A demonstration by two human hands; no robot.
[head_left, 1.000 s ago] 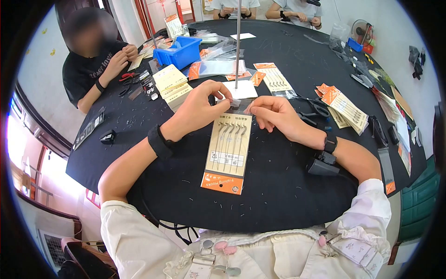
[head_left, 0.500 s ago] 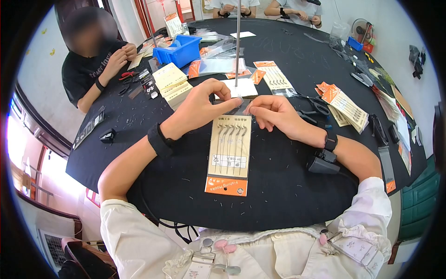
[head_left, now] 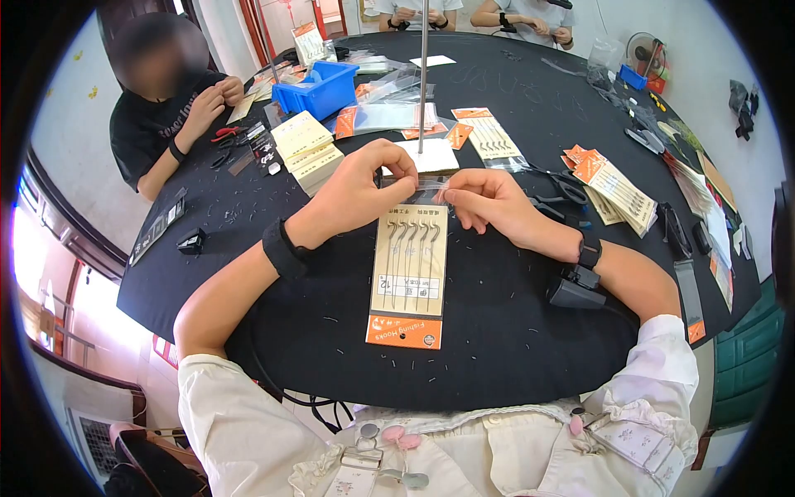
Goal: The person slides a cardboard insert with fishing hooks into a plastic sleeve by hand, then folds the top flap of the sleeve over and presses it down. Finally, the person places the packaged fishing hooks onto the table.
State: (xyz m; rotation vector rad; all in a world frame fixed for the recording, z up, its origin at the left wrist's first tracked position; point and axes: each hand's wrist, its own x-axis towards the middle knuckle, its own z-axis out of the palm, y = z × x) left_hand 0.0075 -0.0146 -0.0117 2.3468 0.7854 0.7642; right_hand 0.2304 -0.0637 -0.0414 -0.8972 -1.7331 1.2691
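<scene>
A fishing hook packet [head_left: 407, 277] lies on the black table in front of me, its orange "Fishing Hooks" end toward my body. Several hooks show on the cream card inside the clear plastic. Over the far end of the packet, my left hand [head_left: 364, 186] is closed, thumb against fingers, at the left of the clear plastic flap [head_left: 431, 189]. My right hand [head_left: 494, 209] pinches the right side of this flap, its thumb and forefinger together. The fingers partly hide the flap's edges.
A metal pole [head_left: 424, 83] rises just beyond my hands. Stacked cream cards [head_left: 305, 145] and a blue bin [head_left: 319, 89] stand left. Scissors [head_left: 567, 186] and more hook packets [head_left: 613, 186] lie right. A co-worker [head_left: 166, 108] sits at left; others work across the table.
My left thumb and fingers have drawn back slightly to the left, away from my right fingers. My right hand and the packet have hardly moved.
</scene>
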